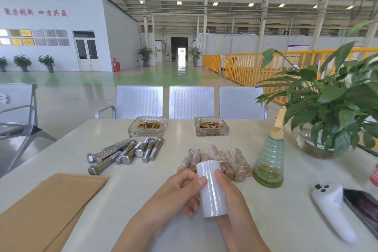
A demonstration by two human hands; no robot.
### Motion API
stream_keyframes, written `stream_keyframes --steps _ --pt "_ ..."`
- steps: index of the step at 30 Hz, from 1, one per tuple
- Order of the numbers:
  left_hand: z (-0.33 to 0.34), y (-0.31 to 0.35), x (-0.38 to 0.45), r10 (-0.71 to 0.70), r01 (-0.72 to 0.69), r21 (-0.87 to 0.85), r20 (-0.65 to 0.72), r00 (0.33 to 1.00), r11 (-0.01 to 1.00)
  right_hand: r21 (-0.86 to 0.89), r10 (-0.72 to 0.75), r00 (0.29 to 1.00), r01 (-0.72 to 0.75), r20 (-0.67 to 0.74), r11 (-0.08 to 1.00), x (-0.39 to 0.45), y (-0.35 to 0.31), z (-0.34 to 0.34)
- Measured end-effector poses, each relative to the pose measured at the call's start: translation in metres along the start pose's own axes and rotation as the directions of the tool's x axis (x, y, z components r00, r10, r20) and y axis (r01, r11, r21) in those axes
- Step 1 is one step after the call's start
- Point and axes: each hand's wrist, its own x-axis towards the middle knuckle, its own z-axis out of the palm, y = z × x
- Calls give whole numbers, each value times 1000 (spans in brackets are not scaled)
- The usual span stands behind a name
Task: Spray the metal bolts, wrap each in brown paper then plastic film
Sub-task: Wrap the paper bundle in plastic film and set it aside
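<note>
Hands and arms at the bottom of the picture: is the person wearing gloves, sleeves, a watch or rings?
No. Both the left hand and the right hand are bare, with no gloves. The forearms show bare to the lower edge of the picture, with no sleeve in sight. No watch, bracelet or ring shows on the wrists or fingers. The fingernails look short and unpainted.

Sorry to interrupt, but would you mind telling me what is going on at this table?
A person is wrapping bolts. Both hands hold a film roll upright above the table: the left hand with its thumb on the roll, the right hand curled round its far side. A row of wrapped bolts lies just beyond, and a pile of bare bolts waits to the left. Brown paper lies at the near left, a spray bottle stands on the right.
</note>
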Motion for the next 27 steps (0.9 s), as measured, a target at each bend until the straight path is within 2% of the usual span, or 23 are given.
stream_keyframes --steps 5,7,9,11,16,22,27 --pt "0 -2 1 84 -82 41 -48 995 996 -78 -81 992 74 -95 994 8 9 -10" --pt "1 -3 1 149 -138 103 -109 983 985 -245 -159 980 126 -119 961 7 11 -13" --pt "2 -4 0 191 -167 151 -168 967 974 -446 -240 960 153 -146 882 4 14 -14" --pt "3 -5 0 192 -157 175 -205 960 972 -512 -299 938 173 -174 841 2 14 -13" --pt "5 -7 0 152 -103 211 -231 961 972 -586 -373 905 191 -206 787 -2 14 -8" --pt "6 -10 0 161 -80 284 -274 948 955 -628 -403 899 214 -173 748 0 19 -11" --pt "6 -8 0 172 -87 280 -295 940 956 -591 -379 909 211 -174 778 1 18 -12"
